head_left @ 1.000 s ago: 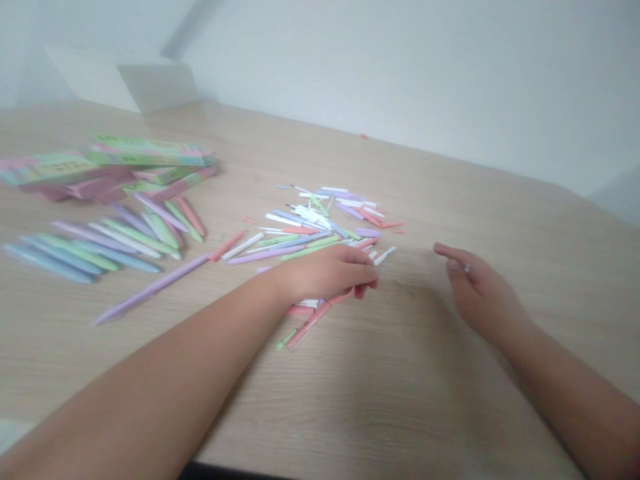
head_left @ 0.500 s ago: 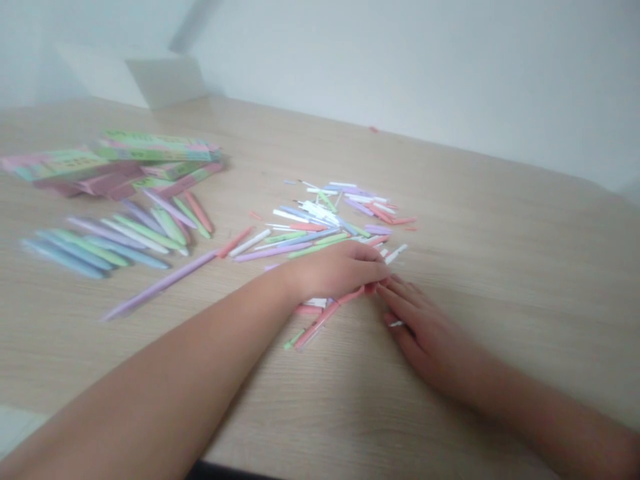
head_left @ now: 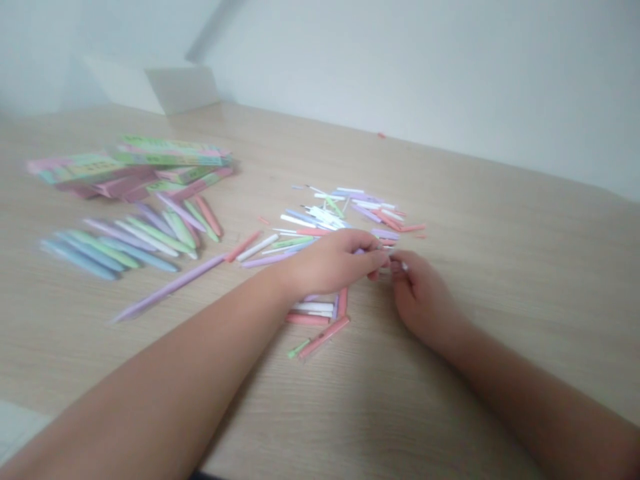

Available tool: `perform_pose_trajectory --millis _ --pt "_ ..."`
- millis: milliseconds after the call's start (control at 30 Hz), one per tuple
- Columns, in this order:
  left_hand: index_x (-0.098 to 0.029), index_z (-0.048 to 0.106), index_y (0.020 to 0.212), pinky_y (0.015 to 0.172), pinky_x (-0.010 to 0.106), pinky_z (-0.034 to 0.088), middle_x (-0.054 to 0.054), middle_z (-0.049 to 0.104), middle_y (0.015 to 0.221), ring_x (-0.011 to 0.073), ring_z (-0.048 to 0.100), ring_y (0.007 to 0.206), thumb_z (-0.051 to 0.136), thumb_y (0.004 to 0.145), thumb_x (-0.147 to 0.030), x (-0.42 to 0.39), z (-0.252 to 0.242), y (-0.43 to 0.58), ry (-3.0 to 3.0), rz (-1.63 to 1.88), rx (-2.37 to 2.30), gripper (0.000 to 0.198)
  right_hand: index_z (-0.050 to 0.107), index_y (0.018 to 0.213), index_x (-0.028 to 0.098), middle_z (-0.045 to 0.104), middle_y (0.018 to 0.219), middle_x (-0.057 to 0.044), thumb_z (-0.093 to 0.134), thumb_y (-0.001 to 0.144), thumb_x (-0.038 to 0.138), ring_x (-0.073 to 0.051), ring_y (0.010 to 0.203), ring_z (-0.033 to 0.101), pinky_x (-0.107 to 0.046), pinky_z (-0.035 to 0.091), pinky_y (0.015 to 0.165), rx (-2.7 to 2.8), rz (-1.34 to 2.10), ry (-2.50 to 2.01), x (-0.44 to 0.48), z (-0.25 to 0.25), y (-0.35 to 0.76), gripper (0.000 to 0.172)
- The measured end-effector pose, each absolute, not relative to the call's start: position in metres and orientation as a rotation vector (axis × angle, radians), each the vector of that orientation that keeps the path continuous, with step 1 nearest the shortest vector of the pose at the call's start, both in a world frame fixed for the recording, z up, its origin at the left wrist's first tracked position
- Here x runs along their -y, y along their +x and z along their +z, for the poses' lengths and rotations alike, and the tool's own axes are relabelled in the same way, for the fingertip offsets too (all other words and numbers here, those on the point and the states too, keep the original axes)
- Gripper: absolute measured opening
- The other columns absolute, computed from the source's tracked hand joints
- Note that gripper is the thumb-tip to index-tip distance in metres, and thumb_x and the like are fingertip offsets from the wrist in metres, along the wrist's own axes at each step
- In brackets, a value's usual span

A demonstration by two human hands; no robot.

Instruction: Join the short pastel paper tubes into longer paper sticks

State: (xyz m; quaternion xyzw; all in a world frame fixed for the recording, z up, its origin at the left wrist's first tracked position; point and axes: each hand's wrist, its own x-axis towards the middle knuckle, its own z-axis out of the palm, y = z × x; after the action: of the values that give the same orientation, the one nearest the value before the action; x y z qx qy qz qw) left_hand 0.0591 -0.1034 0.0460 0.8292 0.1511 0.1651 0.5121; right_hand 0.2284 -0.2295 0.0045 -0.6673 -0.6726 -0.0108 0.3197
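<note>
Over a scattered pile of pen parts (head_left: pixel 320 217) in white, purple, green, blue and coral, my left hand (head_left: pixel 335 263) is closed in a pinch. What it holds is hidden by its fingers. My right hand (head_left: pixel 425 293) meets it fingertip to fingertip, pinching a small white piece (head_left: pixel 404 266) that shows beside the thumb. Below my left hand lie white tubes (head_left: pixel 313 307) and a coral pen barrel (head_left: pixel 325 337), with a short green piece (head_left: pixel 299 349) next to it. A long purple pen (head_left: pixel 167 290) touches a coral part (head_left: pixel 243 246) left of the pile.
Several whole pastel pens (head_left: pixel 150 233) lie in a loose row at the left. Behind them are colourful pen boxes (head_left: pixel 170 151). A white folded card or box (head_left: pixel 183 87) stands by the wall, and a small red bit (head_left: pixel 381 135) lies near the table's back edge.
My right hand has gone from fingers stretched out near the table to a pinch against my left fingertips. The view has shifted slightly, uncovering more parts below my left hand.
</note>
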Motion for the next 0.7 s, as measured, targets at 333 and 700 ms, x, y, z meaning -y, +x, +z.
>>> perform_pose_trajectory --millis 333,700 --pt "-0.019 0.057 0.075 0.060 0.027 0.033 -0.004 0.054 0.066 0.0114 0.050 0.063 0.051 0.094 -0.041 0.111 0.043 0.060 2.223 0.399 -0.385 0.030 0.062 0.132 0.038 0.071 0.098 -0.011 0.052 0.098 0.041 -0.036 0.086 0.069 -0.051 0.053 0.070 1.640 -0.361 -2.312 0.354 0.042 0.318 0.036" --pt "-0.019 0.058 0.076 0.059 0.028 0.031 -0.003 0.053 0.066 0.0124 0.050 0.063 0.050 0.095 -0.040 0.110 0.038 0.062 2.342 0.414 -0.430 0.029 0.066 0.115 0.035 0.075 0.114 -0.014 0.050 0.099 0.041 -0.044 0.107 0.071 -0.060 0.058 0.086 1.470 -0.169 -2.619 0.430 0.002 0.348 0.024"
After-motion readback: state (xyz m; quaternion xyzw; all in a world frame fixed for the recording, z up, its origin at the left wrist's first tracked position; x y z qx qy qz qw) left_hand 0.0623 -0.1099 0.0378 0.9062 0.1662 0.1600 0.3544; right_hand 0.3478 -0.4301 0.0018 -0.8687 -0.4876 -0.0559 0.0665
